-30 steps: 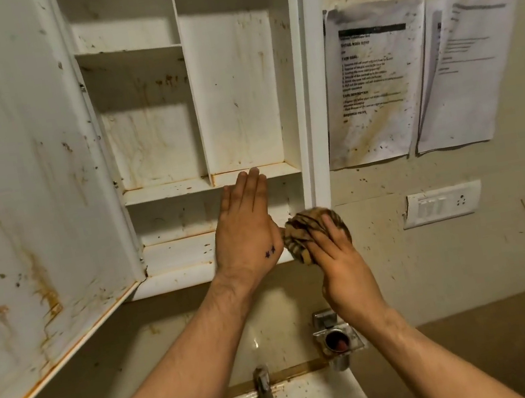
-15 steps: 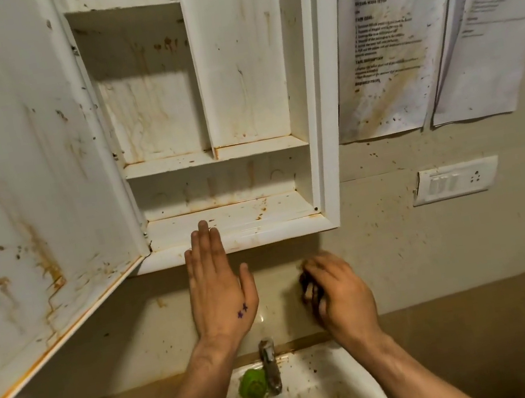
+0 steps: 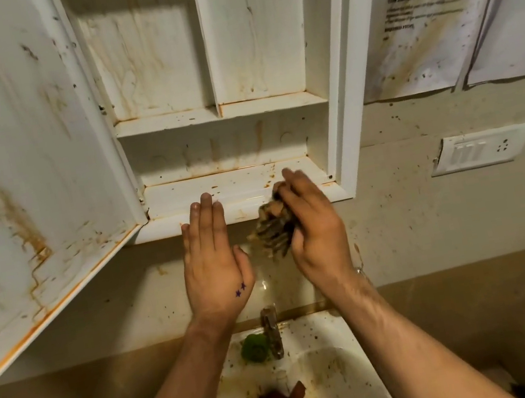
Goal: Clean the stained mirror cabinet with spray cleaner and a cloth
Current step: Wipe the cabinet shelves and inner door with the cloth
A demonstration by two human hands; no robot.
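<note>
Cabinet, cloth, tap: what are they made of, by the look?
Cabinet: likely moulded plastic or painted board; smooth white semi-gloss, rounded edges, rust-brown streaks. Cloth: soft woven or knit fabric, striped, bunched in the right hand. Tap: metal, probably; dulled and brown-crusted, little shine.

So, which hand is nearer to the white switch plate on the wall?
Right. The right hand, gripping the cloth, is left of the switch plate and slightly lower; the left hand, with straight fingers, is even farther left.
</note>
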